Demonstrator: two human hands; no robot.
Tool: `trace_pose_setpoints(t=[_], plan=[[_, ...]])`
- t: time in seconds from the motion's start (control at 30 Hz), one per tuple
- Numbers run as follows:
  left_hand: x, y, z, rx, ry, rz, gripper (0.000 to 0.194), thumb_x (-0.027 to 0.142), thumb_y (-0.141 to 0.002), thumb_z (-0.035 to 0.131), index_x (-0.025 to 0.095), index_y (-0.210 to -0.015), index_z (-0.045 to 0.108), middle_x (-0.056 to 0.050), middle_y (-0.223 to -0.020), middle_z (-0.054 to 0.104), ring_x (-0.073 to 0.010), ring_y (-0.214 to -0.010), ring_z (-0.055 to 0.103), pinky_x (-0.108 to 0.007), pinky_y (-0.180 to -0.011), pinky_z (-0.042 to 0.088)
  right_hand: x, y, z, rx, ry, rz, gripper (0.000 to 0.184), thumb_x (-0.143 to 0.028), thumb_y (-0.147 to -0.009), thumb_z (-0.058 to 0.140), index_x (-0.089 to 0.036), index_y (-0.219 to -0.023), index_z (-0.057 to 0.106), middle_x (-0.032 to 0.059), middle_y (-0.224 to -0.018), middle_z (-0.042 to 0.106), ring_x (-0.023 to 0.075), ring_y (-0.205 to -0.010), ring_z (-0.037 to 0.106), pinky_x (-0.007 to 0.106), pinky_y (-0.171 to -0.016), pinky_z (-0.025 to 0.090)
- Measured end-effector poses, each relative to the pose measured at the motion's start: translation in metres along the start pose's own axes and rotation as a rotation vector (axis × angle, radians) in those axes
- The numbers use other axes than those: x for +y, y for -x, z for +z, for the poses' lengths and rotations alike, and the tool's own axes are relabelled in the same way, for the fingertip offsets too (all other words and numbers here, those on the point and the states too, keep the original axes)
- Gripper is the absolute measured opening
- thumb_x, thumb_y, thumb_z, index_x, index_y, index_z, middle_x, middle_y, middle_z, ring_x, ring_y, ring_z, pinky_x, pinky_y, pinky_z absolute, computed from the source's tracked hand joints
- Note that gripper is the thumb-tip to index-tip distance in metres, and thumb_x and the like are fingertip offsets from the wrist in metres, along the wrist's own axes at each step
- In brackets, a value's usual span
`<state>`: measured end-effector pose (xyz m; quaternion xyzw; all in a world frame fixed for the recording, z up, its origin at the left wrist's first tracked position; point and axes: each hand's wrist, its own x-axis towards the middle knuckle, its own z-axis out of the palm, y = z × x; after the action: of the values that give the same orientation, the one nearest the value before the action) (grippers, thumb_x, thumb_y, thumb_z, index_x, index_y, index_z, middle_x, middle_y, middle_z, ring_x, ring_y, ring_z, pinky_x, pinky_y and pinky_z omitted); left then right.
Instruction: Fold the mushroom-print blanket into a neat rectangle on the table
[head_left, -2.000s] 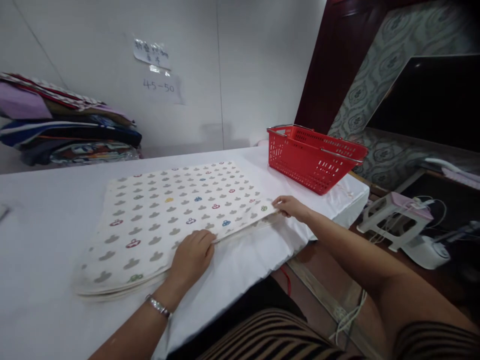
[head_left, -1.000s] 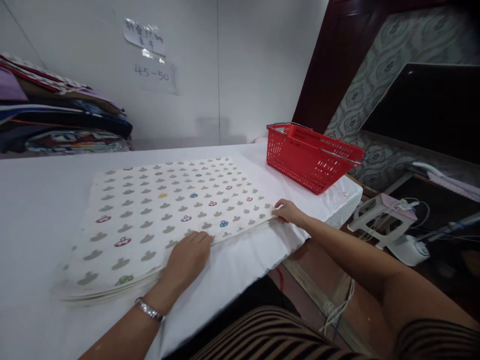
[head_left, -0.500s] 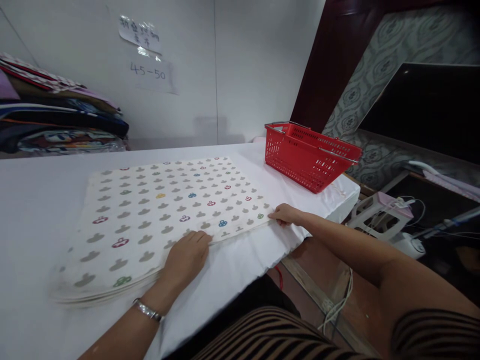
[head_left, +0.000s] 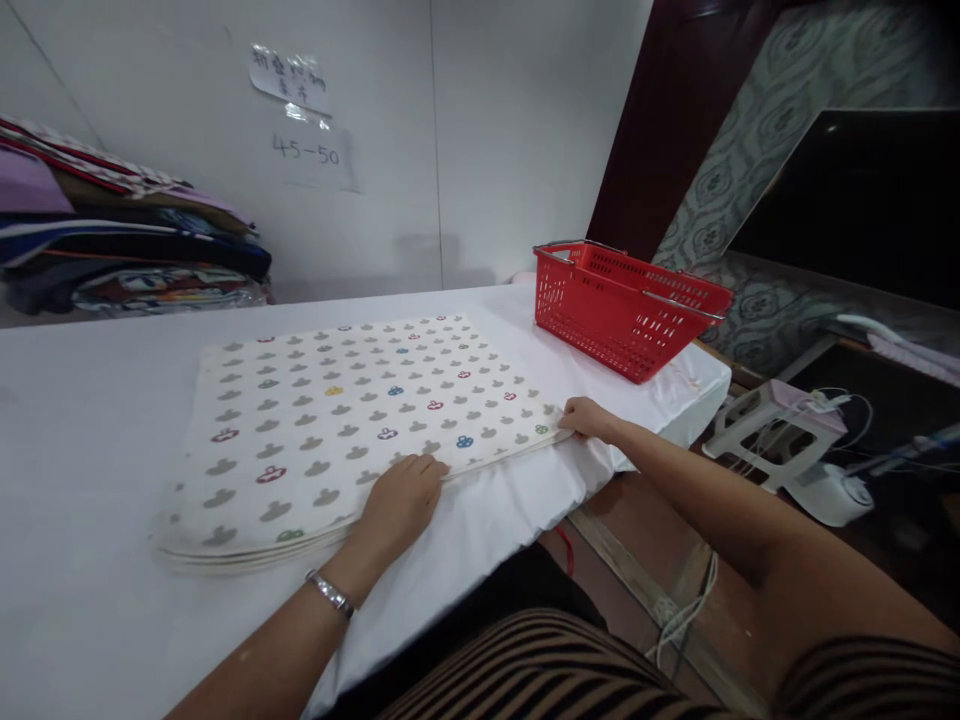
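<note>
A white cloth [head_left: 352, 420] with grey and coloured mushroom-like prints lies folded flat in several layers on the white-covered table [head_left: 82, 430]. My left hand [head_left: 405, 495], with a silver bracelet at the wrist, is curled over the middle of its near edge. Its fingertips are partly hidden. At the near right corner, my right hand [head_left: 589, 418] pinches the layers between thumb and fingers. The stacked layers show along the near left edge.
On the table's far right stands a red plastic basket [head_left: 622, 315]. A pile of folded fabrics [head_left: 127, 240] is at the back left. Handwritten paper signs [head_left: 289, 78] hang on the wall. Past the table's right edge are a plastic stool [head_left: 780, 430] and cables [head_left: 686, 620].
The view has shifted slightly, so most things appear farther right. Both hands and the cloth appear a little farther right too, and the cloth's near left corner sits higher in view.
</note>
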<state>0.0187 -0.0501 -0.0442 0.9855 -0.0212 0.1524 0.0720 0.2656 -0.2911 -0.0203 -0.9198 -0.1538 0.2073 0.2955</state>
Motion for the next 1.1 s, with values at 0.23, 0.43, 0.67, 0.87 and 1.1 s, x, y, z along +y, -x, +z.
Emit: trace_pose_setpoints(t=[0.23, 0.43, 0.67, 0.87, 1.1], plan=[[-0.004, 0.002, 0.004, -0.023, -0.047, 0.015, 0.025, 0.014, -0.088, 0.038, 0.019, -0.097, 0.06, -0.005, -0.092, 0.062, -0.0195, -0.087, 0.055, -0.034, -0.077, 0.044, 0.009, 0.005, 0.006, 0.068, 0.176, -0.122, 0.015, -0.026, -0.073, 0.065, -0.018, -0.077, 0.053, -0.0036, -0.053, 0.053, 0.0114, -0.049, 0.049, 0.021, -0.049, 0.032], [0.002, -0.003, -0.008, -0.05, -0.077, -0.008, 0.018, 0.022, -0.088, 0.043, 0.019, -0.094, 0.06, -0.005, -0.094, 0.062, -0.0192, -0.085, 0.055, -0.033, -0.074, 0.043, 0.017, 0.023, 0.01, 0.273, 0.376, -0.53, 0.014, -0.03, -0.086, 0.052, -0.018, -0.089, 0.058, 0.0059, -0.087, 0.063, 0.0164, -0.077, 0.055, 0.026, -0.069, 0.041], [0.018, -0.019, -0.018, -0.101, -0.099, -0.032, 0.013, 0.022, -0.088, 0.047, 0.019, -0.086, 0.059, -0.005, -0.092, 0.061, -0.0189, -0.085, 0.054, -0.032, -0.071, 0.041, 0.012, 0.027, 0.026, 0.2, 0.476, -1.089, 0.017, -0.023, -0.089, 0.051, -0.02, -0.096, 0.066, 0.0089, -0.096, 0.064, 0.0199, -0.092, 0.054, 0.033, -0.081, 0.041], [0.029, -0.034, -0.008, -0.101, -0.023, -0.043, 0.014, 0.025, -0.089, 0.048, 0.018, -0.09, 0.06, -0.005, -0.094, 0.061, -0.019, -0.086, 0.054, -0.031, -0.072, 0.041, 0.006, 0.026, 0.029, 0.168, 0.534, -1.12, 0.019, -0.026, -0.09, 0.05, -0.019, -0.095, 0.067, 0.0086, -0.094, 0.064, 0.0195, -0.089, 0.054, 0.032, -0.077, 0.041], [0.028, -0.041, 0.008, -0.051, 0.114, -0.061, 0.022, 0.032, -0.09, 0.045, 0.02, -0.086, 0.062, -0.004, -0.09, 0.06, -0.018, -0.086, 0.053, -0.031, -0.072, 0.041, 0.009, 0.024, 0.031, 0.185, 0.511, -1.152, 0.021, -0.027, -0.092, 0.048, -0.02, -0.098, 0.066, 0.0091, -0.096, 0.064, 0.0193, -0.09, 0.054, 0.032, -0.077, 0.04]])
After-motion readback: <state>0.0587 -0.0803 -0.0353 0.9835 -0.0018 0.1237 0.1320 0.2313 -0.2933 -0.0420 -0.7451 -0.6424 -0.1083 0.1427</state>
